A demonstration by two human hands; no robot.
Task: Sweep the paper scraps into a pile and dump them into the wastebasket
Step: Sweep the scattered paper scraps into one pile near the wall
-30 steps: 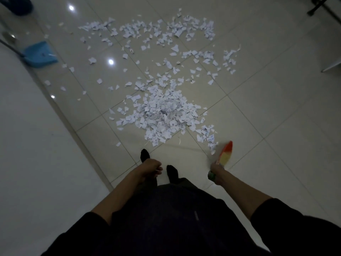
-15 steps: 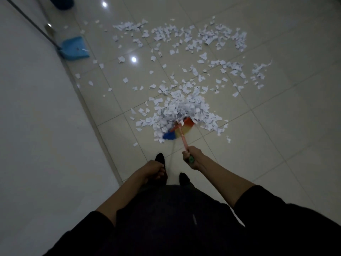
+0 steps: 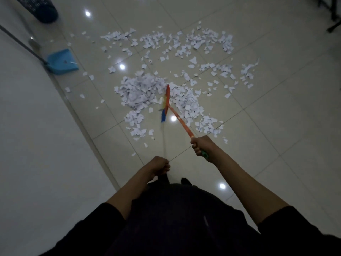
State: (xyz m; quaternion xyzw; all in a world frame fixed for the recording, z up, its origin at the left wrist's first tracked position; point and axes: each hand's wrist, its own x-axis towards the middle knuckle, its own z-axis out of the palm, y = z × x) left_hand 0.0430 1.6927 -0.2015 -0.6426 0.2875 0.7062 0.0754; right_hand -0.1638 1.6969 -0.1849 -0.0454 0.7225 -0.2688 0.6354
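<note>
**Head view: short strokes toward the pile**

Right hand (image 3: 200, 145) wrapped its fingers round the broom (image 3: 167, 100), bristles in the pile (image 3: 142, 91). Left hand (image 3: 159, 166) hung loosely curled, holding nothing. Best to draw scraps (image 3: 184, 43) beyond the pile inward, low and gently.

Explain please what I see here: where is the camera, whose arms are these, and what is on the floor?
The camera sits on a person's head and looks down, so the two arms are their own. The right hand grips a small broom with an orange handle; its colourful bristles touch the paper scraps on the tiled floor. The left hand hangs loosely curled and holds nothing. By the wall lies a blue dustpan; the dark wastebasket stands top left.
</note>
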